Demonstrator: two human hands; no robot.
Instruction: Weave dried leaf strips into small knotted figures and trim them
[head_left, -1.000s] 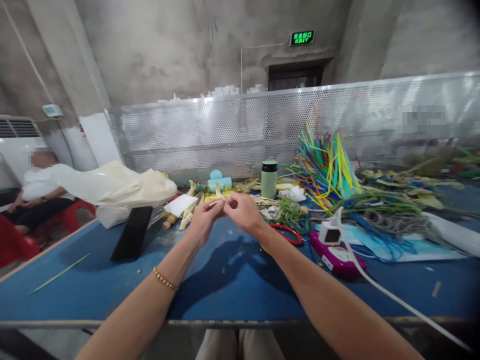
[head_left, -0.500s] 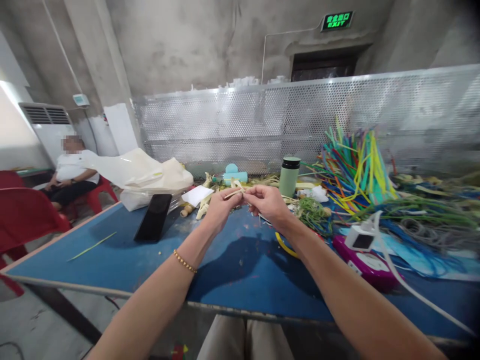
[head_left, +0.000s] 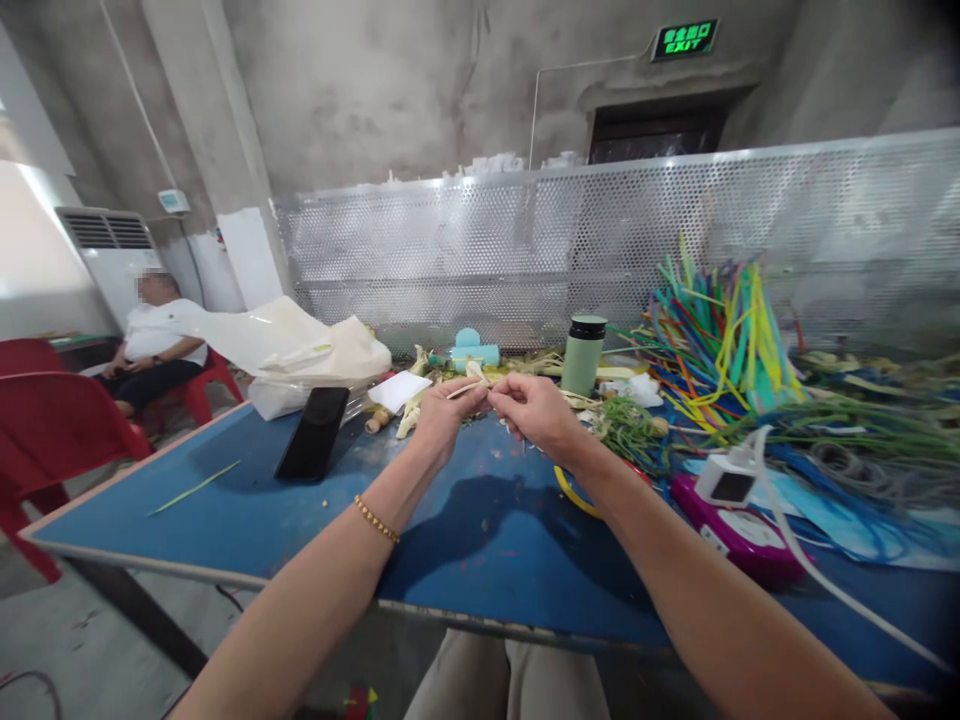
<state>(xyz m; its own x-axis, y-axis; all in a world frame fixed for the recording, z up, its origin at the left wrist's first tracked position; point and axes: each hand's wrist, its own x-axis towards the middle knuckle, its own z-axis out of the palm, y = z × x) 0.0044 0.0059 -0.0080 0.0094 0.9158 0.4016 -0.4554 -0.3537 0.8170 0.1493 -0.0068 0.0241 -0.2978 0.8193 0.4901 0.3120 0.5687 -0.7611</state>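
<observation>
My left hand (head_left: 442,412) is raised over the blue table (head_left: 322,535), its thumb and fingers pinched on a thin pale strip (head_left: 466,388). My right hand (head_left: 541,410) meets it fingertip to fingertip. Its thumb and index finger are pressed together, and what lies between them is too small to make out. A pale dry husk-like piece (head_left: 476,370) shows just behind the fingertips. Beyond the left hand are a white sheet of paper (head_left: 400,391) and more pale, twisted leaf pieces (head_left: 411,413).
A black phone (head_left: 313,435) lies left, before a crumpled plastic bag (head_left: 330,350). Behind my right hand stands a green bottle (head_left: 583,360). Coloured strips (head_left: 739,340), green stems (head_left: 622,428) and a purple power strip (head_left: 742,535) with a white charger (head_left: 726,478) fill the right. A person (head_left: 159,335) sits far left.
The view has shifted slightly, so the surroundings sit a little further right. Both hands stay fingertip to fingertip, with the pale strip still in the left; only slight finger movement shows.
</observation>
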